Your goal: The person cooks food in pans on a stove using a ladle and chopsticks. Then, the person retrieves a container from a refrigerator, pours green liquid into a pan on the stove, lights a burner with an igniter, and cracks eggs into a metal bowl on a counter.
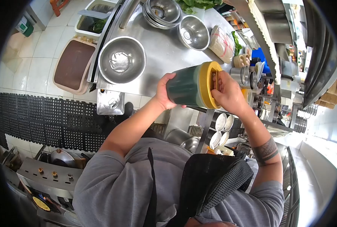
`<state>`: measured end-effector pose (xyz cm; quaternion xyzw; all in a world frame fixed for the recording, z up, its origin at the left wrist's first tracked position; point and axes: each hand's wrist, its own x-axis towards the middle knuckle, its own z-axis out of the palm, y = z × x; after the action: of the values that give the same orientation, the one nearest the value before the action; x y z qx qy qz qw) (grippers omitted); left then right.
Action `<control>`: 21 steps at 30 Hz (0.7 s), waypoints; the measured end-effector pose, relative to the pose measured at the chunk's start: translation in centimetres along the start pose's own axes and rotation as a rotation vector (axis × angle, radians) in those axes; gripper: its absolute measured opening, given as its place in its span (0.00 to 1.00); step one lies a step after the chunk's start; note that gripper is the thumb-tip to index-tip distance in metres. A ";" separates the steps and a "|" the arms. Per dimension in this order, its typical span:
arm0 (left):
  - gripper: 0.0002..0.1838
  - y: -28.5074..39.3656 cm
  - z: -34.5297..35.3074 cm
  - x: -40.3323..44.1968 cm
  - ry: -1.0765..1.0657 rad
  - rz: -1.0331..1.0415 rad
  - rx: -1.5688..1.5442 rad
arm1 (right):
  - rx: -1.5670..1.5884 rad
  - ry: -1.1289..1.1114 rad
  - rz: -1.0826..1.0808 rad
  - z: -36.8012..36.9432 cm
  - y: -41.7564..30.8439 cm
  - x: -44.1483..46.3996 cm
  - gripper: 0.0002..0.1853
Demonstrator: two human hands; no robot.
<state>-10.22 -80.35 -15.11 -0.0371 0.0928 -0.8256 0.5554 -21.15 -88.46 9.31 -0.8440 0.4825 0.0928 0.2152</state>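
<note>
A dark green, see-through canister (183,87) is held tilted on its side above the front of the steel counter. My left hand (164,92) is wrapped round its bottom end. At the other end sits a yellow lid (205,85), still on the canister. My right hand (229,92) is closed on the handle of this lid, fingers curled through it. What is inside the canister cannot be made out. Left of my hands, a wide steel bowl (122,59) stands on the counter.
On the steel counter (159,56) are stacked bowls (163,13), another bowl (193,33), a wrapped package (221,44) and leafy greens (198,4). A brown-lidded bin (74,65) is on the floor at left. Shelves with pots stand right; a stove (49,178) lies behind me.
</note>
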 end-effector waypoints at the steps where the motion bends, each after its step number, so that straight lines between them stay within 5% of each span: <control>1: 0.31 -0.2 -0.3 0.0 -0.002 -0.031 -0.029 | -0.057 -0.004 -0.039 -0.1 0.1 -0.1 0.17; 14: 0.40 0.4 -2.3 -0.1 -0.051 -0.037 -0.035 | 0.023 0.151 0.160 2.2 0.6 1.4 0.14; 18: 0.34 0.1 -2.5 0.3 -0.070 -0.015 -0.106 | 0.269 0.138 0.267 1.4 0.7 -0.5 0.14; 21: 0.25 2.9 0.8 -1.6 -0.107 -0.046 0.169 | 0.257 0.080 0.235 0.1 -1.9 -2.9 0.15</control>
<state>-6.84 -79.98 -14.78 -0.0362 -0.0077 -0.8399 0.5415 -21.03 -85.36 10.74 -0.7502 0.5940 0.0213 0.2897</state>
